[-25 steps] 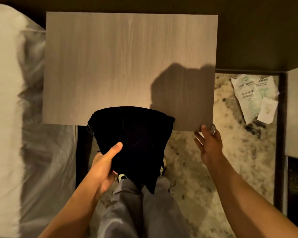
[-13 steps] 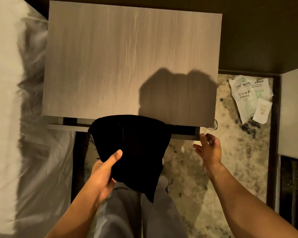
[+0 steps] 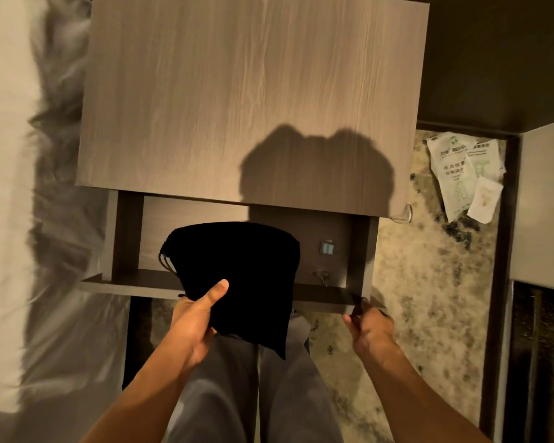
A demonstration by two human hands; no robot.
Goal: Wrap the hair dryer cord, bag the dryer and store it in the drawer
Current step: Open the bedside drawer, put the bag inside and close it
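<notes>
Both hands are closed: the right hand (image 3: 367, 327) grips the front edge of the drawer (image 3: 333, 300), now pulled open, while the left hand (image 3: 194, 321) grips the black bag (image 3: 237, 276) above it, ready for lowering in.

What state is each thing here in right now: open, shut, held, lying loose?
Drawer: pulled open.
Black bag: drawn shut, held above the drawer.
Left hand: gripping the bag's lower edge.
Right hand: gripping the drawer front.
Nightstand top: bare.
Paper packets: lying loose on the floor.
Small items in the drawer: too small to tell.
</notes>
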